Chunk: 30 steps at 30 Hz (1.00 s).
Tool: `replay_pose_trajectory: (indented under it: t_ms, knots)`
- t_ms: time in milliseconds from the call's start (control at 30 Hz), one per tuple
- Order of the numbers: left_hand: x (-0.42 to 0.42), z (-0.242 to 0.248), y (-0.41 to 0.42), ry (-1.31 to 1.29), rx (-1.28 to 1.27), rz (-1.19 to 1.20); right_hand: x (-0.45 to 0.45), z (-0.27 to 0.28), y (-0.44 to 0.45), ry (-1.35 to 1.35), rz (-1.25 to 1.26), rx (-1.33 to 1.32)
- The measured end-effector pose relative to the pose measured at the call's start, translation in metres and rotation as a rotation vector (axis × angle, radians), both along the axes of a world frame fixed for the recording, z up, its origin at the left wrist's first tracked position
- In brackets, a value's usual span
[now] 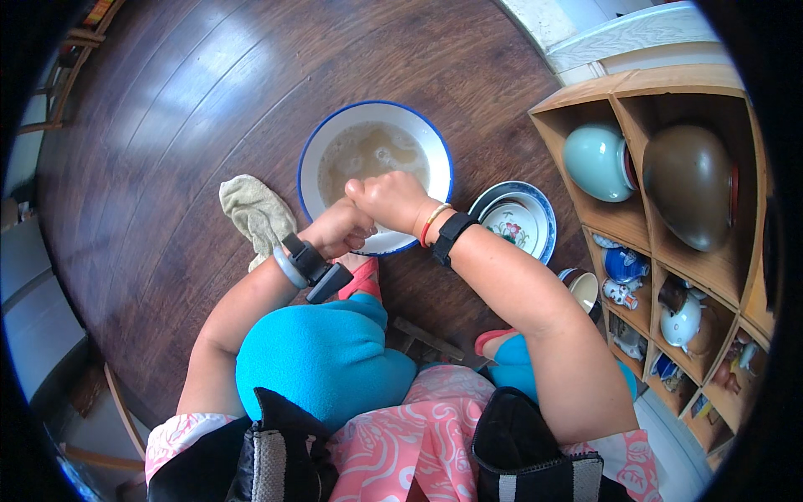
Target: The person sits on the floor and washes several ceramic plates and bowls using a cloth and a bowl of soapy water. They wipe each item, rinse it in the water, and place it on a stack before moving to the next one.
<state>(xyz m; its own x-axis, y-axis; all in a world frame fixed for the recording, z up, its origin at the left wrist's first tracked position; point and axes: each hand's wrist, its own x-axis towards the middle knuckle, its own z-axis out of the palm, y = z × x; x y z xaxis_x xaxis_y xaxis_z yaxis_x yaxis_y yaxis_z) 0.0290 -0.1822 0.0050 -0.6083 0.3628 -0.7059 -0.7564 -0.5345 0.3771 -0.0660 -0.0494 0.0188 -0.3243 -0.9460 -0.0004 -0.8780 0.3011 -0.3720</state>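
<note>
My left hand (pixel 342 229) and my right hand (pixel 395 199) meet over the near side of a white enamel basin (pixel 305 169) with a blue rim. Both have curled fingers and look wet. No held thing shows, though the insides of the hands are hidden. Cloudy, slightly foamy water (pixel 370 147) covers the basin's bottom. To the left, a crumpled pale cloth (pixel 257 210) lies on the floor, partly behind my left wrist. On the right, stacked patterned bowls (pixel 511 219) sit on the floor beside the basin, the inner one bearing a flower design.
A wooden cubby shelf (pixel 633 232) at right holds a pale green vase (pixel 599 162), a large brown vase (pixel 689 185) and several small ceramics. Another cup-like vessel (pixel 580 290) stands near its base. Dark wood flooring (pixel 188 113) surrounds the basin. Wooden furniture (pixel 75 63) edges the upper left.
</note>
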Motion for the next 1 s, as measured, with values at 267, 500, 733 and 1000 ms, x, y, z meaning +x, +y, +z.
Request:
replay_pose_trajectory:
  t_ms: [267,500,733,1000]
  knots:
    - [-0.004,0.008,-0.007,0.419,-0.588,-0.015,0.023,0.002,-0.004,-0.043,-0.359,0.054]
    - [-0.012,0.059,-0.038,0.339,-0.362,-0.126,0.05,0.032,0.008,-0.605,-0.481,-0.233]
    - [-0.055,0.138,-0.009,0.715,-0.655,-0.811,0.071,0.052,0.082,-0.64,-0.613,-0.522]
    - [-0.102,0.173,0.113,0.997,-0.827,-1.181,0.078,0.045,0.239,-0.462,-1.08,-0.594]
